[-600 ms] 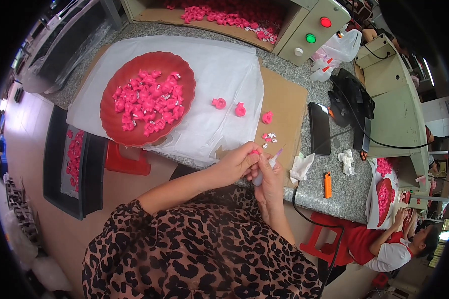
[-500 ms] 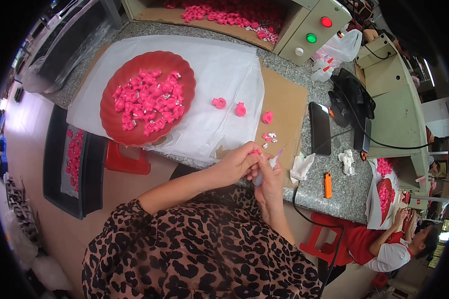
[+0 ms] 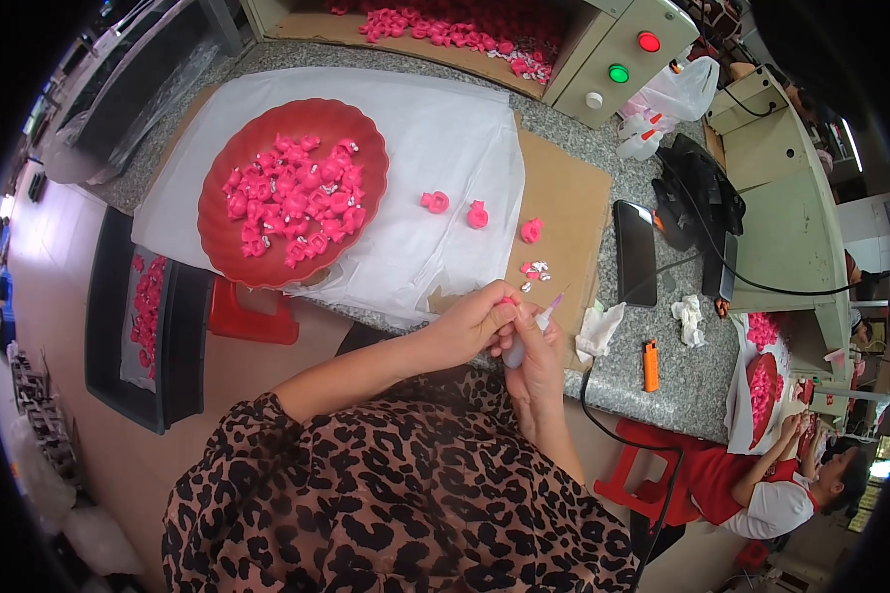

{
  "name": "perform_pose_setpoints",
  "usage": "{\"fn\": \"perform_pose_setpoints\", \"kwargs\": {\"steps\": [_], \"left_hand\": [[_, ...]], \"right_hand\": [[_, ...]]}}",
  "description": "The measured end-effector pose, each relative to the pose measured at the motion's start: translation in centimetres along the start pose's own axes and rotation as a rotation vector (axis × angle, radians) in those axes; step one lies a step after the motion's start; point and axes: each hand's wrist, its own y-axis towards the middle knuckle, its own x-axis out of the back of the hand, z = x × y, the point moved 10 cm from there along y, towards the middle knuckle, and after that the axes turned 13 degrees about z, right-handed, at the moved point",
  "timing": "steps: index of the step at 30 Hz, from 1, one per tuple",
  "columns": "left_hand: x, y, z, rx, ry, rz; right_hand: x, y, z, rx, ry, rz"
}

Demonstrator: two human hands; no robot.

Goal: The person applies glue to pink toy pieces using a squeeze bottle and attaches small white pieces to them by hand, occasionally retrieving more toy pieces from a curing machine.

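Close together at the table's near edge, both my hands are closed. Pinched in my left hand [image 3: 473, 324] is a small pink figurine [image 3: 507, 300], mostly covered by the fingers. My right hand [image 3: 539, 368] grips a whitish squeeze bottle [image 3: 513, 356] with a thin purple needle tip [image 3: 557, 300] pointing up and to the right. Beyond the hands lie several loose pink figurines [image 3: 478, 214] on white paper and cardboard. Tiny pink and white parts [image 3: 535, 270] are grouped just past the needle. A red scalloped plate [image 3: 229, 252] heaped with pink figurines stands to the left.
A pale cabinet [image 3: 576, 89] with lit buttons holds more pink pieces at the back. A phone [image 3: 634, 254], an orange lighter [image 3: 650, 366] and crumpled tissue [image 3: 688, 321] lie right. A dark bin [image 3: 183, 346] stands low left. A co-worker [image 3: 781, 494] sits at far right.
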Motion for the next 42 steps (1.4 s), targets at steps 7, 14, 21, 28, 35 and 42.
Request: {"fn": "perform_pose_setpoints", "kwargs": {"steps": [7,14,21,28,35,42], "left_hand": [[-0.1,-0.5,-0.6,0.014,-0.035,0.022],[0.9,-1.7,1.5,0.097,-0.262,0.039],[0.8,-2.8,0.8,0.003,-0.447,0.076],[9.0,-12.2,-15.0,-0.15,1.443,-1.02],[7.5,-7.8,-13.7,-0.238,1.698,-0.727],[10.2,-1.4,-7.6,0.209,1.669,-0.58]], "right_hand": [[0.3,0.5,-0.6,0.006,0.143,0.037],[1.1,0.0,-0.9,-0.119,0.085,-0.029],[1.5,-0.1,-0.6,-0.163,0.223,-0.022],[2.5,-0.6,1.6,-0.042,0.075,-0.06],[1.4,-0.3,1.9,0.003,0.048,0.051],[0.7,-0.6,2.6,-0.008,0.105,0.015]]}}
